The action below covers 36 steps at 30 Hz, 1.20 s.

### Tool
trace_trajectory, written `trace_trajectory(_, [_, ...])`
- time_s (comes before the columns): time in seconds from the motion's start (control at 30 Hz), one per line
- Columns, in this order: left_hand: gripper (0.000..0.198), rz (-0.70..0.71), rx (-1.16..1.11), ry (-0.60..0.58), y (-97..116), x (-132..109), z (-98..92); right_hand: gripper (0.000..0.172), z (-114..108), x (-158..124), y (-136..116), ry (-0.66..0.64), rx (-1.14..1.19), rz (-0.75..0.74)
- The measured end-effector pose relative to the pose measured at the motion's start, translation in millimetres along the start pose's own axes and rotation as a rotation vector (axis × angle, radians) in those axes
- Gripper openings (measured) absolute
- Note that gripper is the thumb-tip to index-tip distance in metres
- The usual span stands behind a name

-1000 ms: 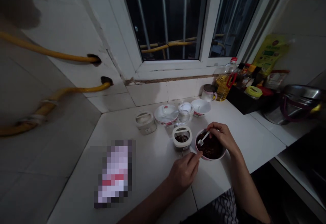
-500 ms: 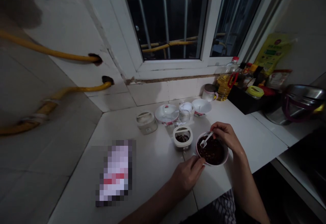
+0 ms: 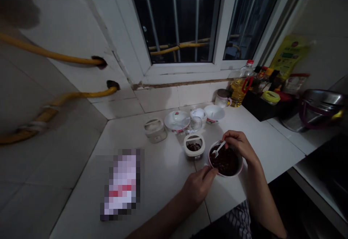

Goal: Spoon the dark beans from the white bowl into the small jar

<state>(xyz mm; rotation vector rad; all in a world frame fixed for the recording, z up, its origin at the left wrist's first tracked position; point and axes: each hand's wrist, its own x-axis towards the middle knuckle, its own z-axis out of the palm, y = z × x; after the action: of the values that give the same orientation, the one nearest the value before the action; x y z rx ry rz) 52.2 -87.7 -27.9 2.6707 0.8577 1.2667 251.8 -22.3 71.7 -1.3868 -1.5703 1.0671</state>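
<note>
Presently we record our right hand point(image 3: 237, 146) above a white ceramic bowl point(image 3: 228, 176) with a pink rim, its fingers point(image 3: 231, 136) curled, thumb and forefinger pinching a slender white plastic spoon point(image 3: 219, 149). The spoon's tip rests in a dark, glossy, bean-like mass point(image 3: 225, 163) that fills the bowl. Our left hand point(image 3: 198, 186) lies just beside the bowl, its fingers point(image 3: 209, 173) loosely curled and close together, tips at the rim; whether they grip anything, we cannot tell. The bowl stands on a white tiled counter point(image 3: 261, 141), near a white-framed plastic tub point(image 3: 193, 155) holding similar dark matter. Farther back stand a squat clear-lidded jar point(image 3: 154, 131), a shallow white dish point(image 3: 176, 121), a glass tumbler point(image 3: 196, 124) and a smaller white bowl point(image 3: 214, 112). To the right we note a plastic oil bottle point(image 3: 237, 93) with a red handle and a rounded steel pot point(image 3: 318, 104).
</note>
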Motion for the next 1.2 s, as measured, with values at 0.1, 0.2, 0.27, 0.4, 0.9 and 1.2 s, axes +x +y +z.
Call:
trace_trajectory(0.1, [0.025, -0.014, -0.014, 0.001, -1, 0, 1.6, 0.012, 0, 2, 0, 0.025, 0.102, 0.074])
trace_trajectory(0.2, [0.026, -0.021, -0.024, 0.02, -2, 2, 1.9, 0.011, 1, 3, -1, 0.029, 0.155, 0.095])
trace_trajectory(0.27, [0.026, -0.02, -0.028, 0.031, -2, 3, 1.7, 0.011, 2, 4, -1, 0.032, 0.168, 0.091])
trace_trajectory(0.4, [0.026, -0.022, -0.015, 0.053, -2, 5, 0.8, 0.012, 1, 5, 1, 0.035, 0.12, 0.068])
trace_trajectory(0.9, [0.027, -0.032, -0.043, 0.074, -6, 8, 2.7, 0.013, -2, 5, 2, 0.004, 0.106, 0.062])
trace_trajectory(1.2, [0.03, -0.042, -0.006, 0.08, -4, 12, 1.2, 0.009, -3, 8, 2, 0.056, 0.192, 0.058])
